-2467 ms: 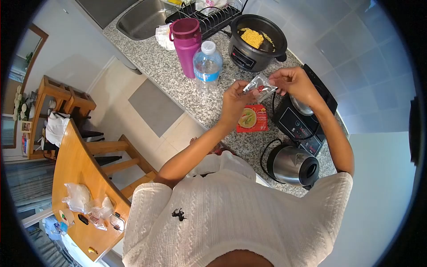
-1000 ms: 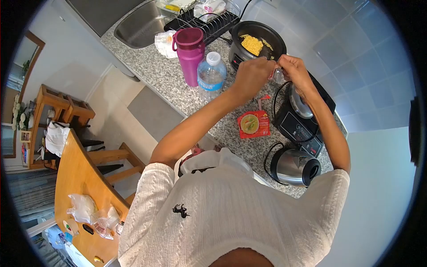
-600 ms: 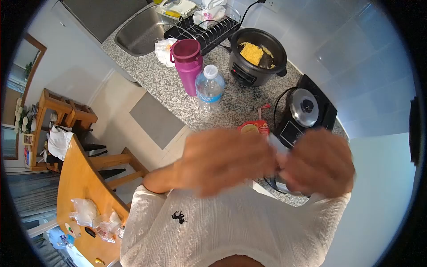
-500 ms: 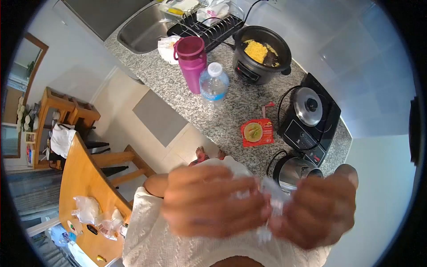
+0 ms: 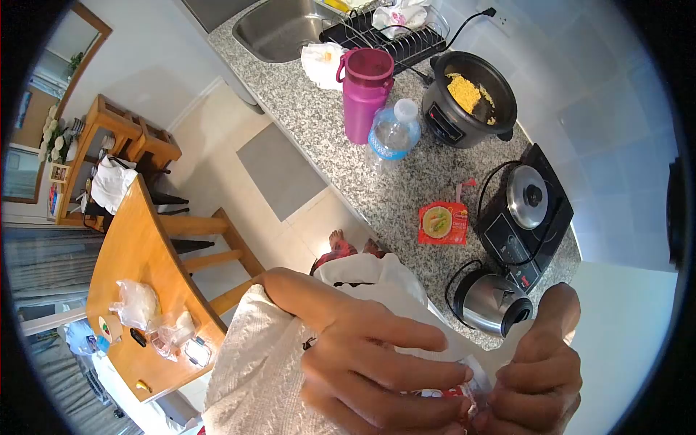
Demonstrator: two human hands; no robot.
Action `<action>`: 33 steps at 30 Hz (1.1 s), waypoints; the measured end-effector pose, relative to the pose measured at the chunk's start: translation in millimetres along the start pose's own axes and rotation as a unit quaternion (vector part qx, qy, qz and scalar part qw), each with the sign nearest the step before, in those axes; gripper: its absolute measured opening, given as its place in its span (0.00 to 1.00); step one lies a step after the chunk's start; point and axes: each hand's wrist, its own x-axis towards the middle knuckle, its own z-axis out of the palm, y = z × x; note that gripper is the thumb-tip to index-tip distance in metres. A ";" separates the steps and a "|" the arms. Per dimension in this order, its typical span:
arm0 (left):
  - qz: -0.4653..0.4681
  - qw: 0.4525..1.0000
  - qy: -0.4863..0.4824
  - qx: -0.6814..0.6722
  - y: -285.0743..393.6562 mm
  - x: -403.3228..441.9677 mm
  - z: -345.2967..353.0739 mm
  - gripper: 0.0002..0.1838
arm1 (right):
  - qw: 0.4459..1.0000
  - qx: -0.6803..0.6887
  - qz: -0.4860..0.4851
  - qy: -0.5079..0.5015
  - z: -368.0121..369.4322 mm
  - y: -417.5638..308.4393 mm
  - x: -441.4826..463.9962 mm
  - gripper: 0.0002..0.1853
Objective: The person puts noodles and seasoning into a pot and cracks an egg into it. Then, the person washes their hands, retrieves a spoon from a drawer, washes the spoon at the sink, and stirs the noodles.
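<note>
Fingers of the left hand and right hand bend in close, pinching a small, partly hidden sachet between them, in front of the shirt; close-set pinches and a gentle pull should limit spills; beyond, a red packet lies between the surface's front edge and the hob; the pot stands towards the back edge.

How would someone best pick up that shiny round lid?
I'd pinch the black knob between fingers and thumb, coming straight down from above. It stands up at the middle of the metal lid, which lies knob-up on the black cooktop, so its rim looks harder to get under.
</note>
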 end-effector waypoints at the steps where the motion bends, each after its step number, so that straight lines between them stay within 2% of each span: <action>1: -0.010 1.000 0.010 -0.011 1.5 -1.2 2.8 0.04 | 1.000 0.000 0.022 -0.013 -1.4 -1.2 -0.5 0.10; 7: 0.007 0.997 0.045 -0.060 -7.4 -1.6 11.9 0.04 | 0.989 0.034 0.102 0.105 14.0 -6.3 1.7 0.09; 13: -0.027 0.992 0.060 -0.105 -9.7 2.9 17.1 0.03 | 0.972 0.041 0.164 0.166 23.4 -15.9 11.1 0.08; 16: 0.003 0.988 0.073 -0.135 -18.7 2.1 19.8 0.01 | 0.963 0.061 0.172 0.200 26.3 -9.5 17.1 0.08; 20: 0.023 0.979 0.096 -0.180 -24.6 1.8 26.9 0.03 | 0.973 -0.030 0.156 0.170 18.6 -13.2 15.2 0.07; 22: -0.009 0.981 0.078 -0.175 -18.5 0.0 27.7 0.02 | 0.980 -0.022 0.123 0.154 13.0 -10.2 12.1 0.07; 25: -0.014 0.982 0.076 -0.172 -18.4 0.3 30.6 0.03 | 0.983 0.065 0.092 0.142 9.5 -2.4 5.7 0.06; 29: -0.022 0.981 0.092 -0.169 -20.2 1.2 34.3 0.03 | 0.965 0.208 0.123 0.101 2.6 6.9 -0.1 0.06; 31: -0.037 0.981 0.090 -0.166 -17.9 0.4 33.1 0.02 | 0.954 0.250 0.134 0.094 1.3 10.5 -7.0 0.05; 33: -0.040 0.979 0.094 -0.177 -20.9 1.8 32.7 0.01 | 0.950 0.236 0.150 0.139 7.4 2.0 -20.1 0.05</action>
